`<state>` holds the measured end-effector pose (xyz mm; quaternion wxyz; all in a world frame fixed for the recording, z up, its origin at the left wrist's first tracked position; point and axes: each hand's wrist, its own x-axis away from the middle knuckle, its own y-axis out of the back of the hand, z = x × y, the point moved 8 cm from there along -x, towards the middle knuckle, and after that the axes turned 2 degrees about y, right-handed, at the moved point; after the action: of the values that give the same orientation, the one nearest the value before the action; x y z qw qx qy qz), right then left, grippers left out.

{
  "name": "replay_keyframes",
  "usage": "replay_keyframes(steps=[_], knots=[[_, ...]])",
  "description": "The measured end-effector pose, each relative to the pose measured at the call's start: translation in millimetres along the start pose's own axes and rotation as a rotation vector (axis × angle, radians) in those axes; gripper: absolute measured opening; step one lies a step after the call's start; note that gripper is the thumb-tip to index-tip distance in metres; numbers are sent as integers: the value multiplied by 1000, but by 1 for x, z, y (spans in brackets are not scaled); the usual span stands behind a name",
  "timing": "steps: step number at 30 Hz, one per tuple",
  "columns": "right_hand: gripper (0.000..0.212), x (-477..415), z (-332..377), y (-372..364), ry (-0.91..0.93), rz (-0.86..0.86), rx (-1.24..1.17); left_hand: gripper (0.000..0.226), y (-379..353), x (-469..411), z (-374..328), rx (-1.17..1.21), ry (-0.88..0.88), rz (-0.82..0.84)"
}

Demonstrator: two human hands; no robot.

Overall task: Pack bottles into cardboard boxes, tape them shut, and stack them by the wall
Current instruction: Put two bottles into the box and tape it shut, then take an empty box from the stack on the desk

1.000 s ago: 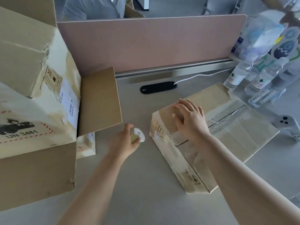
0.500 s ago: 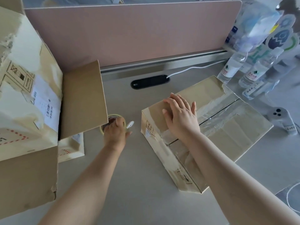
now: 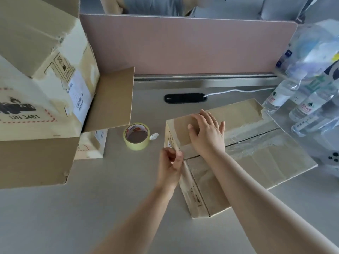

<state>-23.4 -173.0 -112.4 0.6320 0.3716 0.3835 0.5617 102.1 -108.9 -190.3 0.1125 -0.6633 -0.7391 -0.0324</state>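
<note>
A closed cardboard box (image 3: 256,158) lies on the desk, with shiny clear tape along its top seam. My right hand (image 3: 207,134) presses flat on the box's top near its left end, fingers straight. At the box's left edge, by the seam, my left hand (image 3: 170,162) has its fingers curled; I see nothing held in it. A yellowish tape roll (image 3: 136,136) lies flat on the desk left of the box, with a small white disc (image 3: 153,136) beside it. Water bottles (image 3: 278,98) stand and lie at the right.
A big open cardboard box (image 3: 45,92) with a hanging flap fills the left, and a small carton (image 3: 93,143) sits under that flap. A pink divider panel (image 3: 183,46) runs along the back. Plastic-wrapped bottle packs (image 3: 315,50) and a white controller (image 3: 330,158) are at the right.
My left hand has let go of the tape roll, which now lies on the desk, and moved right to the box's left edge. My right hand stays pressed on the box top.
</note>
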Motion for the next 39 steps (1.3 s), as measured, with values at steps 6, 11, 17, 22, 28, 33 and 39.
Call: replay_keyframes(steps=[6, 11, 17, 22, 28, 33, 39], knots=[[44, 0, 0, -3, 75, 89, -65, 73, -8, 3, 18, 159, 68, -210], [44, 0, -1, -3, 105, 104, -151, 25, -6, 25, 46, 187, 267, -377], [45, -1, -5, 10, 151, 119, -379, 29, 15, 41, 24, 44, 255, -580], [66, 5, -34, 30, 250, 175, -192, 30, 1, 38, -23, -291, 176, -536], [107, -8, -123, 65, -24, 170, 204, 34, 1, 41, -19, -243, 240, -538], [126, -10, -178, 79, -296, 244, 131, 43, 1, 41, -27, -332, 214, -511], [77, -9, -181, 77, -313, 230, 58, 32, 12, 58, -36, -651, 203, -528]])
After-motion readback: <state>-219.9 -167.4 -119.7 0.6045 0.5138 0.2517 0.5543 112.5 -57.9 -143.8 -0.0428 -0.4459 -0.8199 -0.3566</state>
